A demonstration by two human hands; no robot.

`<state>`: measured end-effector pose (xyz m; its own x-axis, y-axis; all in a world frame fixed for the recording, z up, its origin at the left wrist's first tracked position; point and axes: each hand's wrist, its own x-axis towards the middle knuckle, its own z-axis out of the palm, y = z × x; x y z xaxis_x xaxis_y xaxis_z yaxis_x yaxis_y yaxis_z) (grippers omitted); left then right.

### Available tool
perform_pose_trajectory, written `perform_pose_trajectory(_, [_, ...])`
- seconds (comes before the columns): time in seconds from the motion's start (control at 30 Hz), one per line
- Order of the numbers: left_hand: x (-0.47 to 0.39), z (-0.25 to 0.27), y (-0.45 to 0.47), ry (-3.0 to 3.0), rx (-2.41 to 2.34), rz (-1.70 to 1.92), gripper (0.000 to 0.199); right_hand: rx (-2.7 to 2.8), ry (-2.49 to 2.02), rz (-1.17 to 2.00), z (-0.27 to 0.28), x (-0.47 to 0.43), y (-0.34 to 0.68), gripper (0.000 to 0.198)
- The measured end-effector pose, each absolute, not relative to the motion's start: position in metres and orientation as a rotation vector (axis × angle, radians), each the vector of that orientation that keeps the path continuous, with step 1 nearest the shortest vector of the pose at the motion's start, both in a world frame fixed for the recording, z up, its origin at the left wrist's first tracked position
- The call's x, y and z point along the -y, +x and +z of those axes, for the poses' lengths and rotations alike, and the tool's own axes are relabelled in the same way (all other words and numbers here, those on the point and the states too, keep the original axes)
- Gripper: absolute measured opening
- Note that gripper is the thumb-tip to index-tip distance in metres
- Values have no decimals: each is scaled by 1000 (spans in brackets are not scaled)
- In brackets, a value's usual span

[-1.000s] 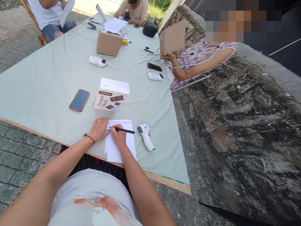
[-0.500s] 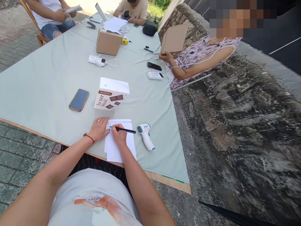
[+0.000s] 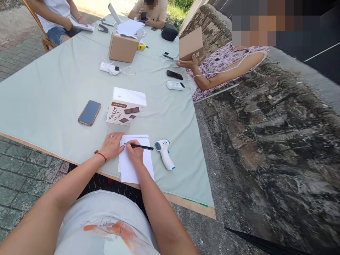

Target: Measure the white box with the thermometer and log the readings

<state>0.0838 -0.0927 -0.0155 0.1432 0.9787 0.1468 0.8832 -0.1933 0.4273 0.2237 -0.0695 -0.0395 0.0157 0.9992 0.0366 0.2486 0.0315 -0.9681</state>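
My right hand (image 3: 135, 152) is closed around a black pen (image 3: 143, 146), its tip at the upper left part of the white paper (image 3: 136, 170). The paper lies near the table's front edge, stacked on another sheet that shows at the left. My left hand (image 3: 113, 144) rests flat, fingers stretched out, at the paper's left edge. Just beyond my hands stands a white and brown "Super Meal" box (image 3: 126, 108). A white and blue infrared thermometer (image 3: 165, 154) lies to the right of the paper. On the left is a smartphone (image 3: 89, 112) with a dark screen.
The table has a pale green cloth (image 3: 47, 106). Farther back are a cardboard box (image 3: 122, 49) with papers on top, a white device with a cable (image 3: 109, 68), a black phone (image 3: 174, 74) and a black case (image 3: 169, 32). A person at the right holds a carton (image 3: 190, 44); two others sit farther back.
The person at the right has turned and moved the carton slightly left. The person at the far left has lowered the papers. My hands and the pen look the same.
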Motion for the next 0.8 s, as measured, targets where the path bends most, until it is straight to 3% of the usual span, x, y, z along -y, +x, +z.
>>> perform_pose_trajectory(0.8, [92,-14,83,2186,-1818,561,54,1329,-1353,986,-40,69,222,14])
